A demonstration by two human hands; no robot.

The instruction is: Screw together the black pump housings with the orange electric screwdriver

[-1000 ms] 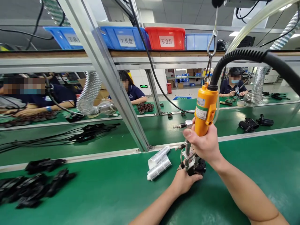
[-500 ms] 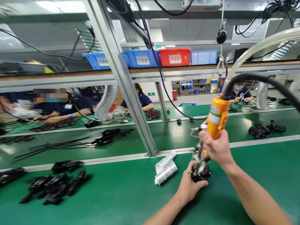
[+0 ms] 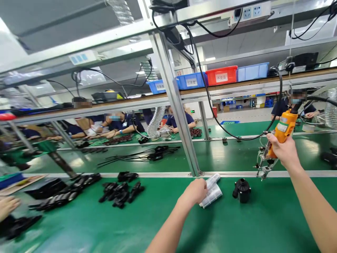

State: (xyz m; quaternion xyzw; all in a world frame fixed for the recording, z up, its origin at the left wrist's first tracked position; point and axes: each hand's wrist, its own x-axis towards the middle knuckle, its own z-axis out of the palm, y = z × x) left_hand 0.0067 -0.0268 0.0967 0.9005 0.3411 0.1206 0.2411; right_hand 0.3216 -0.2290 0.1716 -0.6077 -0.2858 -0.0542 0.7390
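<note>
My right hand (image 3: 286, 151) is wrapped round an orange electric screwdriver (image 3: 284, 128), held tilted above the bench with its metal nose and bracket (image 3: 264, 164) pointing down. Below and left of the tool, a black pump-like housing (image 3: 242, 191) stands upright by itself on the green bench. My left hand (image 3: 195, 191) is over the bench beside two white translucent plastic rolls (image 3: 212, 196), partly covering them. Its fingers bend down out of sight, so whether it touches them or holds anything is hidden.
Black parts (image 3: 118, 193) lie in a pile to the left, with more in a row (image 3: 71, 191) beyond. A metal post (image 3: 181, 105) rises from the bench's back rail. Another person's hand (image 3: 7, 207) is at the left edge. Bins (image 3: 221, 75) stand on the shelf above.
My left hand has let go of the black housing and moved left to the white rolls. My right hand has lifted the screwdriver up and right, off the housing. The view has swung left.
</note>
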